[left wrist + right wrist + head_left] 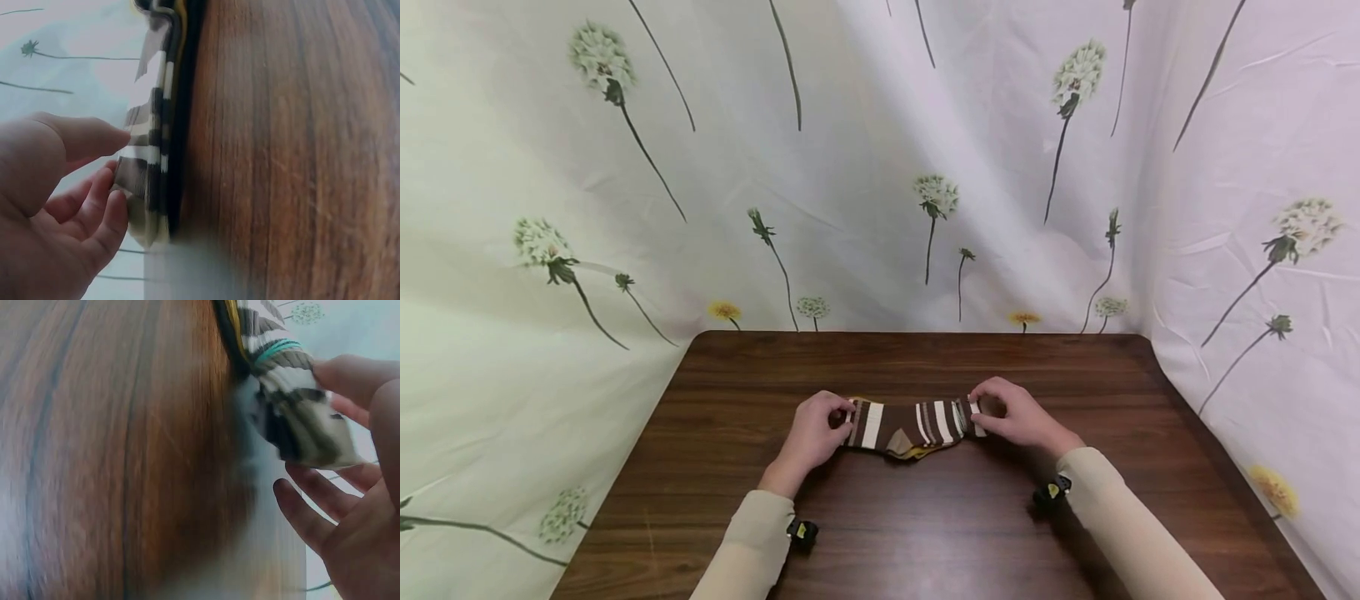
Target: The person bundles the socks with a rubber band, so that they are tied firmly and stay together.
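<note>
A brown sock with white and tan stripes (895, 423) lies flat across the table, on top of other socks whose mustard edge (917, 452) shows underneath. At its left end my left hand (814, 429) holds the edge between thumb and fingers; a dark layer shows below the stripes in the left wrist view. My right hand (1017, 414) pinches the other end, where the striped ribbed fabric (306, 419) is bent and slightly raised off the table. Teal lines (278, 350) cross the sock near that end. Some fingertips of both hands are hidden behind the fabric.
The dark wooden table (895, 533) has rounded far corners. A white cloth printed with dandelions (865, 167) hangs behind it and along both sides. A small black device (802, 533) sits on the left wrist, and a similar one (1051, 493) on the right.
</note>
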A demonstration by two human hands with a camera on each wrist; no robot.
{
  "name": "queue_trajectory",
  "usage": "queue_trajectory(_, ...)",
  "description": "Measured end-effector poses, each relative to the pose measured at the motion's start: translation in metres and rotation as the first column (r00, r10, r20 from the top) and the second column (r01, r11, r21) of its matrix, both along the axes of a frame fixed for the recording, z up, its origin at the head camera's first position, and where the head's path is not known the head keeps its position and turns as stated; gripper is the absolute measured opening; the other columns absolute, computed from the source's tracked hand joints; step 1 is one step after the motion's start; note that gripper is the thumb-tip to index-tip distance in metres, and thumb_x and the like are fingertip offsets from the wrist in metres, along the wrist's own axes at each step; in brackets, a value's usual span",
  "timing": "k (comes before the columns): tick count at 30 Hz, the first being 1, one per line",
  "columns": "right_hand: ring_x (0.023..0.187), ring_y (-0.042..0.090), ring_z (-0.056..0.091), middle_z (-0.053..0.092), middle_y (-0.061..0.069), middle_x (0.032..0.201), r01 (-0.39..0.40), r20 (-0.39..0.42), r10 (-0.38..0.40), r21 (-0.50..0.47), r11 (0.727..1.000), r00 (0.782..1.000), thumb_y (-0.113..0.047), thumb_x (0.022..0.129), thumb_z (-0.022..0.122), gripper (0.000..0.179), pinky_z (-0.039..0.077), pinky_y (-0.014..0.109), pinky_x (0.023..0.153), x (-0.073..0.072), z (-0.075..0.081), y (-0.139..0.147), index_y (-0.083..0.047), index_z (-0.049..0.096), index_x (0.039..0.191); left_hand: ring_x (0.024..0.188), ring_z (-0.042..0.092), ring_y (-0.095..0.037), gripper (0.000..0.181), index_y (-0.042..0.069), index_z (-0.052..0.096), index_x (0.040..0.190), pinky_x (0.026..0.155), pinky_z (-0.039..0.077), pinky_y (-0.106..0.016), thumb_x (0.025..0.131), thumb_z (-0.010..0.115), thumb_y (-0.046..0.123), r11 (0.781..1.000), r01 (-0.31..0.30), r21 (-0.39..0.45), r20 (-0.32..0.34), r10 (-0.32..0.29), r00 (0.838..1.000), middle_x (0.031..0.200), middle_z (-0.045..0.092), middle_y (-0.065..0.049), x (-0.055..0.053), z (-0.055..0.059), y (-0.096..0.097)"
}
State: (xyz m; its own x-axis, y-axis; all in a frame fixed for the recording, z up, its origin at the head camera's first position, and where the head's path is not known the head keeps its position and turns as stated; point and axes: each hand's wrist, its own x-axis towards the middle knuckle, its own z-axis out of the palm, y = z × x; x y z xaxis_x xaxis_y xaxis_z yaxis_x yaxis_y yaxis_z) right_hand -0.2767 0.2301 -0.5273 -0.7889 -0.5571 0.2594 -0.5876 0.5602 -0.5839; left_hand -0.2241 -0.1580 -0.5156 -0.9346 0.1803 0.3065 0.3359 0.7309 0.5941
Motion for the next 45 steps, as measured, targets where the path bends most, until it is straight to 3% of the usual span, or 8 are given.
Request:
queue_trajectory(7, 0.097, 0.014, 0.062, 0.068, -0.003, 0.114, 0.003, -0.002, -0.003, -0.013, 1.000, 1.000, -0.017, 0.095, 0.080, 0.018, 0.055, 0.035, 0.079, 0.000, -0.004, 0.011, -0.018, 0.073, 0.112, 0.091, 0.065, -0.021, 0.016, 0.007, 0.081, 0.099, 0.083, 0.056, -0.041, 0.084, 0.084, 0.003, 0.999, 0.010, -0.031, 0.044, -0.009, 0.999, 0.103, 0.071, -0.006, 0.000, -0.001, -0.004)
queue_trajectory(13, 0.097, 0.015, 0.063, 0.069, -0.002, 0.115, 0.001, -0.005, -0.001, 0.012, 1.000, 1.000, -0.014, 0.096, 0.078, 0.019, 0.055, 0.037, 0.082, 0.001, -0.006, 0.015, -0.017, 0.073, 0.114, 0.094, 0.065, -0.022, 0.017, 0.007, 0.081, 0.101, 0.086, 0.056, -0.042, 0.085, 0.083, 0.001, 1.000, -0.006, 0.001, 0.098, 0.005, 0.995, 0.106, 0.071, -0.006, -0.001, -0.001, -0.007)
queue_trajectory(29, 0.103, 0.020, 0.065, 0.071, 0.003, 0.117, 0.024, -0.064, -0.020, 0.066, 0.998, 0.998, -0.009, 0.099, 0.074, 0.019, 0.055, 0.045, 0.087, -0.006, -0.002, 0.005, -0.013, 0.074, 0.117, 0.093, 0.065, -0.021, 0.018, 0.007, 0.081, 0.101, 0.086, 0.056, -0.042, 0.084, 0.083, -0.002, 1.000, -0.008, 0.003, 0.105, 0.007, 0.994, 0.106, 0.071, -0.006, -0.001, -0.005, -0.009)
queue_trajectory(38, 0.094, 0.021, 0.062, 0.069, 0.006, 0.114, 0.049, -0.067, -0.044, 0.083, 0.995, 0.997, -0.008, 0.100, 0.072, 0.017, 0.053, 0.042, 0.079, -0.013, -0.001, 0.001, -0.011, 0.075, 0.117, 0.092, 0.063, -0.021, 0.019, 0.007, 0.080, 0.101, 0.084, 0.054, -0.042, 0.083, 0.082, 0.000, 1.000, -0.007, -0.025, 0.092, 0.009, 0.996, 0.104, 0.071, -0.006, -0.008, -0.006, -0.009)
queue_trajectory(45, 0.112, 0.028, 0.065, 0.069, 0.009, 0.125, 0.054, -0.062, -0.049, 0.075, 0.996, 0.997, -0.013, 0.101, 0.071, 0.022, 0.055, 0.050, 0.093, -0.014, 0.000, 0.006, -0.012, 0.074, 0.123, 0.092, 0.064, -0.021, 0.018, 0.008, 0.080, 0.106, 0.083, 0.054, -0.041, 0.088, 0.081, 0.003, 1.000, 0.013, 0.001, 0.110, -0.013, 0.994, 0.107, 0.070, -0.007, -0.010, -0.005, -0.012)
